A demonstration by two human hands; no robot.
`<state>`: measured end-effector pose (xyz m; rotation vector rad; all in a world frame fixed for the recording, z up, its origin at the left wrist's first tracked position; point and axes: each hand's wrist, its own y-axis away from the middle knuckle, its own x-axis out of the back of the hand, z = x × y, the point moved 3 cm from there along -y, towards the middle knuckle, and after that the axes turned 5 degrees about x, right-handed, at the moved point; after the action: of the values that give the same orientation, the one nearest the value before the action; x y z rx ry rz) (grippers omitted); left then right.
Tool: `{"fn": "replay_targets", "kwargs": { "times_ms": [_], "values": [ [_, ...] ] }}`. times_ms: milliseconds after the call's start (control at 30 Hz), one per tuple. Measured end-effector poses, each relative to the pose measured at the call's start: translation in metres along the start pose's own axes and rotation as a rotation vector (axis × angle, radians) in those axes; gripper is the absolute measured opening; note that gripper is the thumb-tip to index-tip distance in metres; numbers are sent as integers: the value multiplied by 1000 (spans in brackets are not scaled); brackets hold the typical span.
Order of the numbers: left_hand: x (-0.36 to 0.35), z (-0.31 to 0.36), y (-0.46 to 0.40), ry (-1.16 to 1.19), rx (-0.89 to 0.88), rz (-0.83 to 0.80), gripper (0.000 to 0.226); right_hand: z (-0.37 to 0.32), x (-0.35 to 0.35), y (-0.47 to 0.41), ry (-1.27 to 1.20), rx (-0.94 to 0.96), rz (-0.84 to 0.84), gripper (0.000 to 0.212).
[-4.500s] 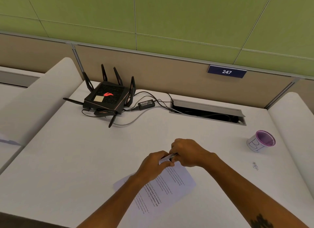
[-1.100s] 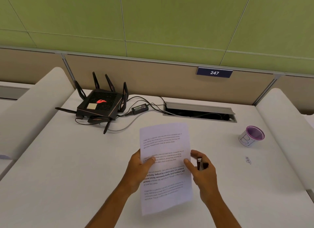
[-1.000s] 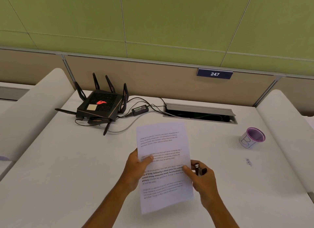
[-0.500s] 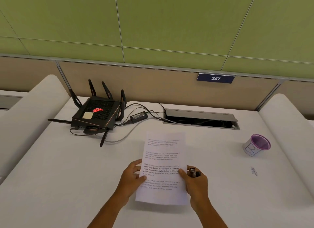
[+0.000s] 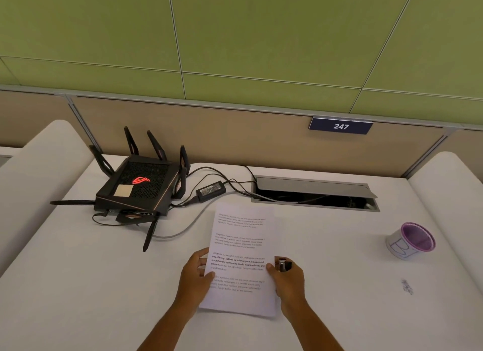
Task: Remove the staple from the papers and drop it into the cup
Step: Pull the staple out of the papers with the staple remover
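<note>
The white printed papers point(image 5: 241, 235) lie nearly flat on the white desk point(image 5: 78, 285) in front of me. My left hand point(image 5: 194, 274) grips their left edge. My right hand point(image 5: 288, 280) pinches their right edge with the thumb while its fingers hold a small black and metal staple remover point(image 5: 283, 265). The white cup with a purple rim point(image 5: 410, 242) stands on the desk far to the right, well apart from both hands. I cannot make out the staple itself.
A black router with antennas point(image 5: 138, 191) sits at the back left, with a power brick point(image 5: 210, 191) and cables running to an open cable hatch point(image 5: 313, 193). A small scribble mark point(image 5: 407, 286) is on the desk at right. Padded dividers flank the desk.
Earlier both hands worked at the papers' corner on the desk. The papers were then held upright, and over the last second they came down toward the desk.
</note>
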<state>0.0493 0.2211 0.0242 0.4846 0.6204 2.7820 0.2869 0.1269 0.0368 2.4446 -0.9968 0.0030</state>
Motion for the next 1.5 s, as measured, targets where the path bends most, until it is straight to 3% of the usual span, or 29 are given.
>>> {"fn": "replay_targets", "kwargs": {
  "times_ms": [500,667,967,1200,1333,1500],
  "values": [
    [4,-11,-46,-345,-152,104,54,-2,-27,-40,482,115,8,14],
    [2,-15,-48,-411,-168,122,61,-4,-28,-40,616,170,14,24],
    [0,-19,-47,-428,-185,119,55,-3,-26,-38,625,209,12,24],
    [1,-23,-44,-448,-247,138,53,4,-15,-40,392,191,-64,24],
    [-4,-26,-32,-556,-309,166,59,5,3,-37,302,202,-131,26],
    [-23,-31,-14,-717,-398,246,77,13,36,-44,391,282,-207,43]
  ]
}}
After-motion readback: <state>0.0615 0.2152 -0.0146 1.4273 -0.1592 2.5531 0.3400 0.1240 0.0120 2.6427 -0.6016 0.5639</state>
